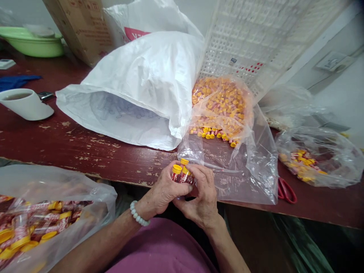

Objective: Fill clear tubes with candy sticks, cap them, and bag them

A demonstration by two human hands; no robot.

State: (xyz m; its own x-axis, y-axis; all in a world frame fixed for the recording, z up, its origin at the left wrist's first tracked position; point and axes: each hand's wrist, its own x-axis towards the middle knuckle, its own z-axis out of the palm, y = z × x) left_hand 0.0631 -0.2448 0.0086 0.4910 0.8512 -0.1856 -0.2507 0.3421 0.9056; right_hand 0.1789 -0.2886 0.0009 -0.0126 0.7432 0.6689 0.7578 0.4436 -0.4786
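Note:
Close to the table's front edge, my two hands meet around a few small clear tubes (pixel 175 175) with yellow caps and red-and-white printing. My left hand (pixel 166 189), with a pale bead bracelet at the wrist, is closed on the tubes from the left. From the other side my right hand (pixel 203 193) curls its fingers over them. The caps point upward; the tubes' lower ends are hidden by the fingers. Just beyond lies a clear plastic bag (pixel 247 167) with many small yellow-capped pieces (pixel 218 102) inside.
A white sack (pixel 142 64) gapes open with clear tubes inside. At lower left is a bag of capped tubes (pixel 42 218). Red scissors (pixel 287 190) and another clear bag (pixel 327 151) lie right. A white cup (pixel 27 106) stands left, and a plastic crate (pixel 250 41) leans behind.

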